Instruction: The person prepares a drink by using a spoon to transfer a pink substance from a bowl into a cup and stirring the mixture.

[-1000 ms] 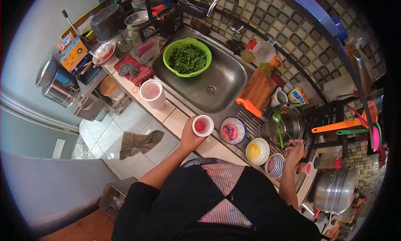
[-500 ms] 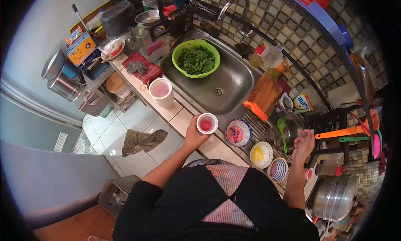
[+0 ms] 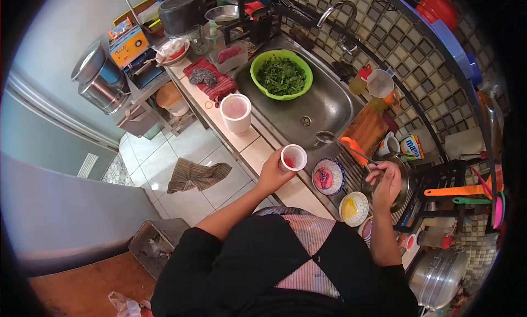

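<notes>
My left hand [image 3: 274, 173] is wrapped round a white cup [image 3: 297, 150] with something red inside, held over the counter edge. In my right hand [image 3: 387, 184] is a metal spoon [image 3: 325, 136], its long handle running left and its bowl end near the sink's corner. A patterned bowl [image 3: 336, 170] with pink and dark contents stands between my hands. Closer to me is a white bowl [image 3: 358, 200] with something yellow in it. Below my right hand lies a metal pan [image 3: 403, 199], partly hidden by it. A white container [image 3: 236, 117] with a pinkish inside stands left of the cup.
A green colander [image 3: 310, 80] of chopped leaves sits in the steel sink [image 3: 328, 115]. An orange-handled item [image 3: 351, 147] lies by a wooden board [image 3: 369, 127]. A red cloth [image 3: 224, 86] is on the counter; a striped cloth [image 3: 198, 175] lies on the floor. A pot [image 3: 439, 276] stands right.
My right hand has moved a little left and now holds the metal spoon out towards the sink. The cup in my left hand is tilted more to the right. The whole view has shifted.
</notes>
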The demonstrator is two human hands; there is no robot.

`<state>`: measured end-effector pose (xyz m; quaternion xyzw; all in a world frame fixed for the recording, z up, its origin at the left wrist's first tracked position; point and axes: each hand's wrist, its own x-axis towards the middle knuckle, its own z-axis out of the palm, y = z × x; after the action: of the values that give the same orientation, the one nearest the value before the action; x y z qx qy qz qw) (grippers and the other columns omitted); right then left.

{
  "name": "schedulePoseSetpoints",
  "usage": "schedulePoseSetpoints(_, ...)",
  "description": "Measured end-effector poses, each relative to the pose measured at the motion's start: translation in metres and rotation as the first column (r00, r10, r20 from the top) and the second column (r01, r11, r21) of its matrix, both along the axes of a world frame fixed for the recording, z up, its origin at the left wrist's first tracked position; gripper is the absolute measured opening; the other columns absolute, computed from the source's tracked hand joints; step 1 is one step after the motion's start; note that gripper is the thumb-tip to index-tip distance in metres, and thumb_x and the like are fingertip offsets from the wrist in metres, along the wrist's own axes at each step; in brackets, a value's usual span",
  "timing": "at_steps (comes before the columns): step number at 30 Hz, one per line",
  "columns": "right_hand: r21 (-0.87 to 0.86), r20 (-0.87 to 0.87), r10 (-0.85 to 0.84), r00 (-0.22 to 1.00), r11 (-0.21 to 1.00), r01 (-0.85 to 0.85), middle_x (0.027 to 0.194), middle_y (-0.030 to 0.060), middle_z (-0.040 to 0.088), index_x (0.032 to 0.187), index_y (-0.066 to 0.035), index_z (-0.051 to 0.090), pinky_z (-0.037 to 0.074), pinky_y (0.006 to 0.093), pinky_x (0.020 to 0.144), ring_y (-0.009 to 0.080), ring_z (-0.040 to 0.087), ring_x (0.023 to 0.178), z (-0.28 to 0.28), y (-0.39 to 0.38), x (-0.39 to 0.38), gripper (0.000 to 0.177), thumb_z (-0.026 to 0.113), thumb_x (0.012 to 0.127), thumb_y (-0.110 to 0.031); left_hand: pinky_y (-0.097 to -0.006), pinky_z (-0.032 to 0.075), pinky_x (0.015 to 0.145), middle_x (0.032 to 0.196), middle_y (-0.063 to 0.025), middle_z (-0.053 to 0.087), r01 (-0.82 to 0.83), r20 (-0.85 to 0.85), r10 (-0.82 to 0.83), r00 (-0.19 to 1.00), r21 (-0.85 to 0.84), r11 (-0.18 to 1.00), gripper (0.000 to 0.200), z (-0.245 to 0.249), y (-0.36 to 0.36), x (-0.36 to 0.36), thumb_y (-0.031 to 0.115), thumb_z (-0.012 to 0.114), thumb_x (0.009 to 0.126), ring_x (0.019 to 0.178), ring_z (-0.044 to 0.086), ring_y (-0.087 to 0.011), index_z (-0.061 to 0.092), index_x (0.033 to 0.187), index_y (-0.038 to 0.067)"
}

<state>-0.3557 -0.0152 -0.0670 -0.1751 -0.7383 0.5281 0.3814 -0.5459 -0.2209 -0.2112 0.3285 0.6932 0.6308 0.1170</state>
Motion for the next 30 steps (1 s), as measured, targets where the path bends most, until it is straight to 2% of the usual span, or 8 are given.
schedulePoseSetpoints(4, -0.082, -0.085, -0.117, 0.989, 0.990, 0.110, 0.085, 0.0135, 0.063, 0.093, -0.004, 0.051, 0.038, 0.0232, 0.049, 0.0132, 0.055, 0.056, 0.005, 0.012, 0.015, 0.038, 0.040, 0.102, -0.039, -0.0357, 0.048, 0.091, 0.112, -0.0155, 0.060, 0.018, 0.016, -0.017, 1.000, -0.017, 1.000, 0.063, -0.001, -0.001, 0.000, 0.018, 0.078, 0.070, 0.105, 0.060, -0.0282, 0.051, 0.125, 0.001)
schedulePoseSetpoints(6, -0.392, -0.193, -0.302, 0.934, 0.896, 0.208, 0.077, 0.0094, 0.059, 0.091, -0.006, 0.050, 0.035, 0.0238, 0.048, 0.0121, 0.051, 0.053, 0.009, 0.033, 0.032, 0.042, 0.041, 0.101, -0.046, -0.0358, 0.048, 0.091, 0.113, -0.0153, 0.060, 0.008, -0.015, -0.009, 1.000, -0.033, 0.999, 0.064, -0.002, -0.001, 0.000, 0.017, 0.078, 0.070, 0.106, 0.060, -0.0287, 0.050, 0.125, 0.002)
schedulePoseSetpoints(7, -0.390, -0.193, -0.305, 0.933, 0.896, 0.212, 0.077, 0.0094, 0.059, 0.091, -0.006, 0.050, 0.035, 0.0238, 0.048, 0.0121, 0.051, 0.053, 0.009, 0.041, 0.040, 0.042, 0.041, 0.101, -0.046, -0.0358, 0.048, 0.091, 0.113, -0.0153, 0.060, 0.012, -0.014, -0.012, 1.000, -0.031, 0.999, 0.064, -0.005, 0.000, 0.000, 0.017, 0.078, 0.070, 0.106, 0.060, -0.0287, 0.050, 0.125, 0.002)
schedulePoseSetpoints(9, -0.539, -0.229, -0.547, 0.805, 0.760, 0.363, 0.070, 0.0054, 0.052, 0.089, -0.008, 0.050, 0.030, 0.0235, 0.045, 0.0114, 0.047, 0.050, 0.006, 0.056, 0.058, 0.044, 0.040, 0.100, -0.049, -0.0361, 0.048, 0.091, 0.114, -0.0154, 0.060, 0.006, -0.018, -0.006, 1.000, -0.028, 1.000, 0.064, -0.010, 0.000, -0.001, 0.017, 0.079, 0.069, 0.107, 0.060, -0.0292, 0.050, 0.125, 0.002)
schedulePoseSetpoints(13, -0.269, -0.020, -0.680, 0.733, 0.710, 0.651, 0.068, 0.0050, 0.051, 0.088, -0.008, 0.049, 0.028, 0.0216, 0.039, 0.0104, 0.044, 0.045, -0.042, 0.071, 0.106, 0.042, 0.039, 0.101, -0.047, -0.0366, 0.048, 0.091, 0.112, -0.0159, 0.060, 0.006, -0.043, -0.008, 0.999, -0.040, 0.999, 0.062, -0.005, 0.000, 0.001, 0.016, 0.077, 0.069, 0.106, 0.060, -0.0297, 0.051, 0.123, 0.003)
schedulePoseSetpoints(16, -0.326, 0.026, -0.645, 0.764, 0.717, 0.616, 0.069, 0.0056, 0.053, 0.088, -0.008, 0.049, 0.028, 0.0210, 0.038, 0.0093, 0.043, 0.044, -0.067, 0.069, 0.130, 0.041, 0.039, 0.102, -0.046, -0.0368, 0.047, 0.091, 0.112, -0.0158, 0.061, 0.024, -0.028, -0.025, 0.999, -0.047, 0.999, 0.060, -0.002, 0.000, 0.002, 0.015, 0.076, 0.069, 0.106, 0.060, -0.0298, 0.052, 0.123, 0.003)
schedulePoseSetpoints(20, -0.389, 0.122, -0.709, 0.695, 0.610, 0.691, 0.071, 0.0058, 0.055, 0.088, -0.009, 0.050, 0.026, 0.0199, 0.036, 0.0087, 0.043, 0.042, -0.081, 0.070, 0.139, 0.037, 0.040, 0.102, -0.042, -0.0372, 0.047, 0.092, 0.113, -0.0158, 0.061, 0.032, -0.048, -0.034, 0.998, -0.041, 0.999, 0.060, -0.002, 0.000, 0.002, 0.017, 0.077, 0.070, 0.106, 0.060, -0.0301, 0.052, 0.122, 0.002)
schedulePoseSetpoints(30, -0.391, 0.289, -0.629, 0.721, 0.610, 0.689, 0.079, 0.0047, 0.061, 0.092, -0.012, 0.053, 0.023, 0.0199, 0.036, 0.0080, 0.043, 0.044, -0.076, 0.078, 0.139, 0.029, 0.044, 0.099, -0.039, -0.0379, 0.046, 0.093, 0.116, -0.0168, 0.059, 0.041, -0.033, -0.042, 0.999, -0.033, 0.999, 0.064, -0.010, 0.002, 0.001, 0.019, 0.078, 0.070, 0.109, 0.059, -0.0309, 0.050, 0.125, 0.002)
